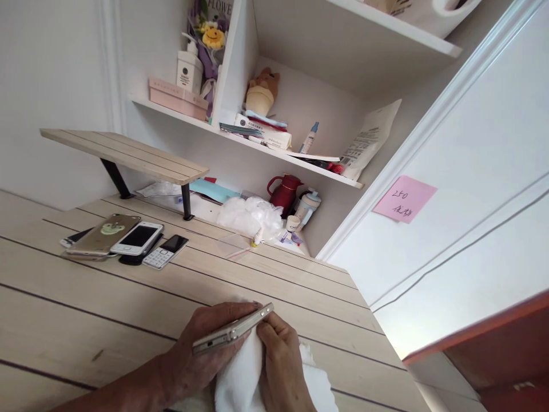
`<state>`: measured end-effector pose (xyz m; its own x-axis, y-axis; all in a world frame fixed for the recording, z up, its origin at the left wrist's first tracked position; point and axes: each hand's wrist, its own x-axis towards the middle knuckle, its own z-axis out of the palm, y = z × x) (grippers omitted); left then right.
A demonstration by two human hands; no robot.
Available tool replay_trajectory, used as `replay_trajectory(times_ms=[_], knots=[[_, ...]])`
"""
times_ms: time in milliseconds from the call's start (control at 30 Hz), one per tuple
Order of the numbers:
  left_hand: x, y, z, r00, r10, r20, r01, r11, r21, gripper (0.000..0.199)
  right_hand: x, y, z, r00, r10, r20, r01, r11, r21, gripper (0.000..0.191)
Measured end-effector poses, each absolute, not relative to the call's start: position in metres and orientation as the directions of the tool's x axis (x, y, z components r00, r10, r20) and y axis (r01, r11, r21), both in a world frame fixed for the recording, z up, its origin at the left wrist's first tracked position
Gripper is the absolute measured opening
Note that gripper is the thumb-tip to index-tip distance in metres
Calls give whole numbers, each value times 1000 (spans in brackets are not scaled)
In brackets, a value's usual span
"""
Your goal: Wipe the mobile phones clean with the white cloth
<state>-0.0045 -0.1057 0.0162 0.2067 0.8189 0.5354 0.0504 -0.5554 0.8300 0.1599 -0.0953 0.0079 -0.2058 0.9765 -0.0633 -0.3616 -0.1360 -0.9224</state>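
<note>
Wiping looks like the step in hand — the left hand (191,346) has the phone (234,330) in its grip above the surface (128,294), the right hand (281,355) clutches the cloth (238,380) by its far end — and next probably needs a steady hold.

Pink note (405,198): hndwrtn "250" + chars; bouquet (209,60): "FLOWE…"; cup (293,224): "CH…", cut off.

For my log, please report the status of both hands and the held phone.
Left hand gripping pale phone, edge toward camera. Right hand holding white cloth, close to phone. Other phones apart on table.
</note>
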Motion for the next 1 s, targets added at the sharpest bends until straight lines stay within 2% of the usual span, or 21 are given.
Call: replay_trajectory(times_ms=[67, 167, 233, 300, 500, 667, 833, 1000], knots=[[-4, -105, 18, 197, 823, 532, 67, -553, 831, 34, 161, -95, 10, -134, 988, -77, -356, -121, -927, 37], [-3, -106, 21, 162, 852, 498, 59, -512, 857, 28, 166, -93, 17, 45, 990, -134, -366, -109, -924, 52], [-3, -106, 22, 160, 862, 480, 49, -493, 869, 25, 168, -93, 18, 92, 983, -158, -384, -111, -917, 58], [-3, -107, 22, 161, 865, 475, 33, -486, 873, 26, 166, -93, 15, 53, 985, -163, -416, -126, -901, 57], [-3, -109, 22, 194, 874, 445, -7, -452, 892, 32, 161, -95, 5, -171, 978, -118, -460, -185, -868, 34], [-1, -109, 23, 175, 891, 418, -67, -413, 908, 30, 165, -94, 7, -70, 983, -167, -489, -180, -853, 48], [-3, -108, 14, 149, 896, 417, -8, -421, 907, 36, 163, -94, -1, -175, 981, -87, -407, -153, -900, 37], [-4, -108, 16, 187, 873, 451, -3, -458, 889, 37, 165, -94, 3, -62, 985, -158, -464, -169, -869, 46]])
